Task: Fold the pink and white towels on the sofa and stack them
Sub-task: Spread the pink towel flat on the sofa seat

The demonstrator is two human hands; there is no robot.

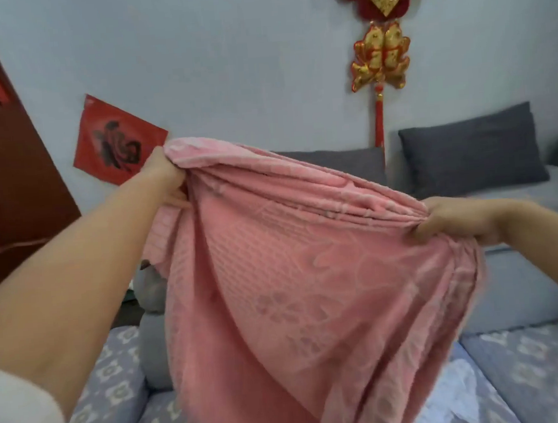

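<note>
A large pink towel (293,293) with a woven flower pattern hangs in the air in front of me, bunched along its top edge. My left hand (165,179) grips the bunched upper left corner, raised higher. My right hand (450,220) grips the bunched upper right part, lower and to the right. The towel drapes down over the sofa seat (530,375). A white towel (455,394) lies on the seat below, mostly hidden behind the pink one.
The sofa has a blue-grey patterned cover and grey back cushions (472,155). A grey rounded armrest (152,335) sits at the left. A dark red door (8,184) stands at far left. Red decorations (380,55) hang on the wall.
</note>
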